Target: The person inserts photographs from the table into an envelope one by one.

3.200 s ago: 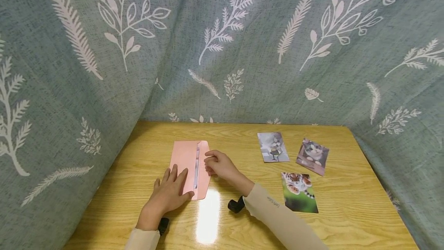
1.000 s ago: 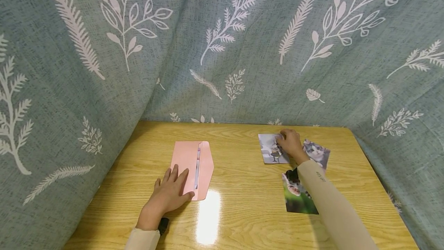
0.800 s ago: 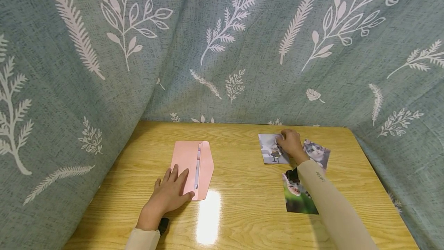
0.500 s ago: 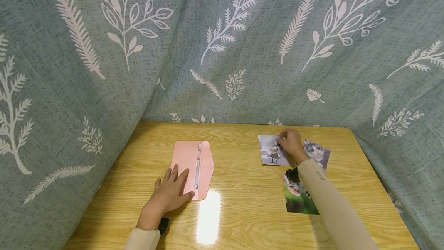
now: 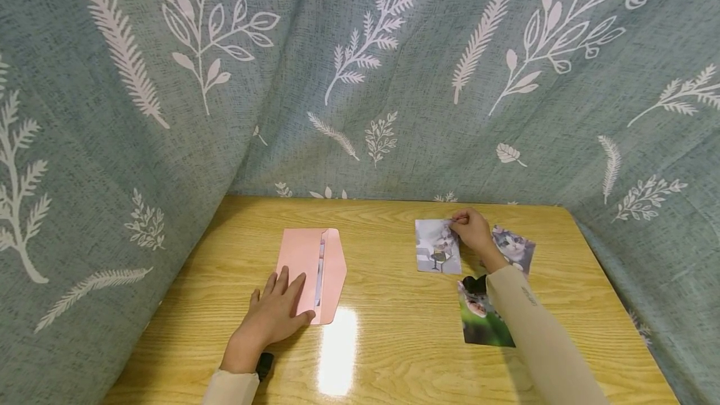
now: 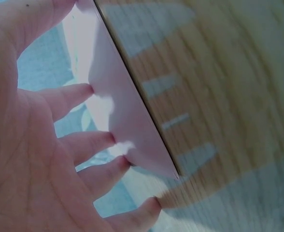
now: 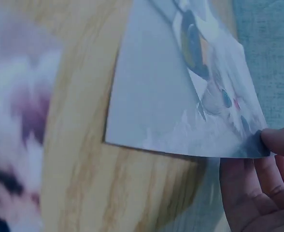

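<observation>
Working near to far, I see my left hand (image 5: 274,317) flat on the pink envelope (image 5: 312,270), flap open. Two photos lie unpicked: the tiger photo (image 5: 478,324) and cat photo (image 5: 514,245). Far right, my right hand (image 5: 471,230) pinches the grey photo (image 5: 435,245), lifted, not yet inserted.

Since the earliest picture, the right hand (image 5: 471,230) has been taken away from the pink envelope (image 5: 311,272) and carried across to the grey cat photo (image 5: 437,246). In the last half second that photo has been pinched at its far corner, raised off the table (image 5: 394,355) on that side, and turned slightly, so that its near edge now lies squarer.
</observation>
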`<state>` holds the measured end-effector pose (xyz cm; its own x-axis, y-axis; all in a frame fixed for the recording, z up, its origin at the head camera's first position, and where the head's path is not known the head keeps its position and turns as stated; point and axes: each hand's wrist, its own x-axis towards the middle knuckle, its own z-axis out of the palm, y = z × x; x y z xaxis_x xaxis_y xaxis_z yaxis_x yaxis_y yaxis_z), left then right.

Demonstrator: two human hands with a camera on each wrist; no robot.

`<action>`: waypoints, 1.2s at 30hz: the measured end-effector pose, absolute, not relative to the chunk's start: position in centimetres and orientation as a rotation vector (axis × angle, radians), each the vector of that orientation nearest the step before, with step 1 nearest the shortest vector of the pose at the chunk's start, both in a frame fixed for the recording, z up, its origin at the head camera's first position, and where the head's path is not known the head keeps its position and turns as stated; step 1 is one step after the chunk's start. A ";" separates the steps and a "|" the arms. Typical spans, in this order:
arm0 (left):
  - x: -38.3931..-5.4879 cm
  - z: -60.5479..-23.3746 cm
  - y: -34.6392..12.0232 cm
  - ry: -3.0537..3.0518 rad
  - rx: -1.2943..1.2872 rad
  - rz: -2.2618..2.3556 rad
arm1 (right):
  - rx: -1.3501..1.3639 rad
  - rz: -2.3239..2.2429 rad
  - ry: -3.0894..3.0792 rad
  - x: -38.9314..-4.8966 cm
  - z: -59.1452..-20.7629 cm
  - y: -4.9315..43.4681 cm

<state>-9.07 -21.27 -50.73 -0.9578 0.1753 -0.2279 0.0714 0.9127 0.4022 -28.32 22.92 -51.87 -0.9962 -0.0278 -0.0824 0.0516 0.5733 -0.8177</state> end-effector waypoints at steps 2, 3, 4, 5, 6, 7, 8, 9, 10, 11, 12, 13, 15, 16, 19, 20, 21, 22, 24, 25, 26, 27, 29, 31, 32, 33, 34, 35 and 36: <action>-9.1 -50.7 -21.3 2.817 0.186 0.574 | 0.033 -1.479 2.646 -28.2 -51.8 22.9; -9.1 -50.7 -21.3 2.819 0.187 0.570 | 0.043 -1.516 2.609 -28.2 -51.7 22.9; -9.1 -50.7 -21.3 2.821 0.188 0.565 | 0.060 -1.547 2.577 -28.1 -51.6 22.8; -9.1 -50.7 -21.3 2.825 0.189 0.561 | 0.073 -1.571 2.548 -28.0 -51.5 22.8; -9.2 -50.7 -21.2 2.831 0.194 0.558 | 0.088 -1.600 2.514 -27.9 -51.3 22.7; -9.2 -50.7 -21.2 2.837 0.197 0.559 | 0.101 -1.628 2.483 -27.8 -51.1 22.6; -9.2 -50.7 -21.2 2.844 0.203 0.557 | 0.118 -1.652 2.458 -27.7 -50.9 22.5; -9.2 -50.7 -21.2 2.847 0.205 0.556 | 0.133 -1.670 2.438 -27.6 -50.7 22.4; -9.2 -50.7 -21.2 2.849 0.208 0.555 | 0.137 -1.687 2.421 -27.5 -50.5 22.2; -9.3 -50.7 -21.2 2.851 0.210 0.556 | 0.139 -1.701 2.405 -27.4 -50.4 22.1; -9.3 -50.7 -21.2 2.852 0.211 0.557 | 0.137 -1.714 2.392 -27.3 -50.2 22.0; -9.3 -50.7 -21.2 2.850 0.210 0.559 | 0.134 -1.718 2.390 -27.2 -50.0 21.9; -9.3 -50.7 -21.2 2.846 0.208 0.562 | 0.122 -1.728 2.382 -27.0 -49.8 21.7; -9.4 -50.7 -21.2 2.844 0.206 0.565 | 0.108 -1.734 2.379 -26.9 -49.7 21.5; -9.4 -50.6 -21.2 2.835 0.199 0.568 | 0.062 -1.751 2.383 -26.7 -49.5 21.0; -9.3 -50.6 -21.2 2.832 0.196 0.566 | 0.048 -1.754 2.390 -26.6 -49.4 20.8; -9.3 -50.5 -21.3 2.826 0.191 0.566 | 0.031 -1.759 2.394 -26.5 -49.3 20.6; -9.3 -50.6 -21.3 2.824 0.191 0.562 | 0.019 -1.764 2.394 -26.5 -49.2 20.4; -9.3 -50.6 -21.3 2.822 0.192 0.556 | -0.002 -1.767 2.404 -26.2 -48.9 19.9; -9.3 -50.6 -21.3 2.822 0.192 0.555 | -0.003 -1.771 2.405 -26.2 -48.8 19.7; -9.3 -50.6 -21.3 2.822 0.194 0.554 | -0.010 -1.767 2.409 -26.1 -48.8 19.5; -9.3 -50.6 -21.3 2.821 0.196 0.555 | -0.022 -1.767 2.412 -26.0 -48.8 19.4; -9.3 -50.6 -21.3 2.819 0.202 0.554 | -0.042 -1.758 2.426 -25.9 -48.8 19.1; -9.2 -50.6 -21.2 2.818 0.204 0.556 | -0.061 -1.760 2.425 -25.9 -48.8 18.8; -9.2 -50.6 -21.2 2.817 0.204 0.555 | -0.072 -1.760 2.425 -25.8 -48.8 18.7; -9.2 -50.6 -21.2 2.816 0.205 0.558 | -0.080 -1.764 2.424 -25.8 -48.9 18.6; -9.2 -50.6 -21.2 2.817 0.203 0.557 | -0.081 -1.769 2.414 -25.8 -48.9 18.4; -9.2 -50.7 -21.2 2.816 0.201 0.558 | -0.081 -1.776 2.406 -25.8 -48.9 18.3; -9.2 -50.7 -21.2 2.817 0.200 0.560 | -0.077 -1.783 2.397 -25.8 -49.0 18.1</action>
